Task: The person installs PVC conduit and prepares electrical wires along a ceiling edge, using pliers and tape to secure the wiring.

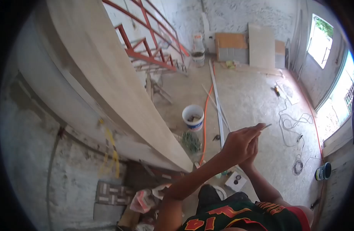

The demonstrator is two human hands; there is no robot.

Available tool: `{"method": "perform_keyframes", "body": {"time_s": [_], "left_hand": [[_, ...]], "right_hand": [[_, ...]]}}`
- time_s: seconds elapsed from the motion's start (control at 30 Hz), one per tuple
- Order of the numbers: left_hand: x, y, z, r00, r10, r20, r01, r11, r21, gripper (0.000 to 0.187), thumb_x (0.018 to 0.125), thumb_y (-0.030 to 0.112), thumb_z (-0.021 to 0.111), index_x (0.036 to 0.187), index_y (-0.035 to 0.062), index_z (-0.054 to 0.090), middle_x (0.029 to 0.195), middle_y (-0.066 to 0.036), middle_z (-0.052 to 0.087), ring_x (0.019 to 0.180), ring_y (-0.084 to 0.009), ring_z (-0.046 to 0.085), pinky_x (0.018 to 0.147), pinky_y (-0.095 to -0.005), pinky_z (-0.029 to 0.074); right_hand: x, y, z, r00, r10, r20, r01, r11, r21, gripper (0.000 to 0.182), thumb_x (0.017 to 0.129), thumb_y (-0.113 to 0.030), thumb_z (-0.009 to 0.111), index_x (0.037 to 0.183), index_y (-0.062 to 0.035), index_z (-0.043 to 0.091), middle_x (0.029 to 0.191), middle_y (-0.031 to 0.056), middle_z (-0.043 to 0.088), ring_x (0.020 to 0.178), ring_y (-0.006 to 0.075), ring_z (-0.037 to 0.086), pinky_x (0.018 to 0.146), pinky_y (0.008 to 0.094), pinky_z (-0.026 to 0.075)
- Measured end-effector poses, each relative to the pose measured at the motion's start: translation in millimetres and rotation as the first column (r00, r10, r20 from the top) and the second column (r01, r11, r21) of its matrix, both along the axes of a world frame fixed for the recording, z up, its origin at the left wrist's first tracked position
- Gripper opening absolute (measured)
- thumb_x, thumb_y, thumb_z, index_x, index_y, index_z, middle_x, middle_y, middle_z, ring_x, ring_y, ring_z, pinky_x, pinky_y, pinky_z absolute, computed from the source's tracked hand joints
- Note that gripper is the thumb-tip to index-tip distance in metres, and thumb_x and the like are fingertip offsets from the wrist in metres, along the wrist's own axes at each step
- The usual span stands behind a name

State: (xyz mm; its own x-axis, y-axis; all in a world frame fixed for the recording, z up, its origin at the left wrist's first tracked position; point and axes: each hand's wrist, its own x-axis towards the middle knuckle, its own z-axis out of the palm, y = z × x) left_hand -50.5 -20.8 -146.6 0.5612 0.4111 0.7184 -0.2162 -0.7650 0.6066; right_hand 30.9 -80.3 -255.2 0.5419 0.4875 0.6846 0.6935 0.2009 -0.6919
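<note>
Left hand (240, 145) pinches a thin pencil (266, 126), right hand (254, 151) cupped behind it, grip unclear; best kept steady beside the tall slab (119, 77).

Daylight scene, fairly bright. Light enters through windows (322, 40) at right; panes blown out, white-blue glare, no detail outside. Floor (254, 96) near windows washed pale; left wall (27, 154) dimmer, grey, flat. Shadows soft, weak, no hard edges. Strong fisheye: straight slab (119, 84) and red railing (146, 34) bow into curves. Black vignette rings corners. Edges smeared, faint colour fringing at rim. Centre moderately sharp; hands (242, 144) slightly soft. Overall low contrast, mild compression noise.
</note>
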Motion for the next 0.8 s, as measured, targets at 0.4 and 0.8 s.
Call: {"method": "perform_keyframes", "body": {"time_s": [0.4, 0.8], "left_hand": [[31.2, 40.9, 229.9, 0.921, -0.379, 0.088, 0.363, 0.919, 0.155, 0.049, 0.09, 0.013, 0.057, 0.136, 0.0094, 0.043, 0.119, -0.02, 0.058, 0.107, -0.0332, 0.06, 0.086, -0.0383, 0.051], [-39.4, 86.5, 218.9, 1.0, -0.015, 0.021, 0.019, 0.974, -0.225, 0.017, 0.088, 0.018, 0.063, 0.084, 0.0019, 0.065, 0.075, -0.007, 0.066, 0.075, -0.0132, 0.064, 0.069, -0.029, 0.049]], "right_hand": [[34.0, 31.1, 251.5, 0.947, -0.174, 0.271, 0.126, 0.975, 0.186, 0.037, 0.073, -0.018, 0.075, 0.099, -0.0022, 0.053, 0.078, 0.008, 0.061, 0.063, 0.0256, 0.062, 0.056, 0.0338, 0.047], [208.0, -55.7, 440.5, 0.995, -0.096, 0.019, 0.052, 0.681, 0.73, 0.035, 0.093, -0.021, 0.052, 0.115, 0.0044, 0.059, 0.099, 0.0109, 0.062, 0.085, 0.0156, 0.06, 0.077, 0.0289, 0.048]]}}
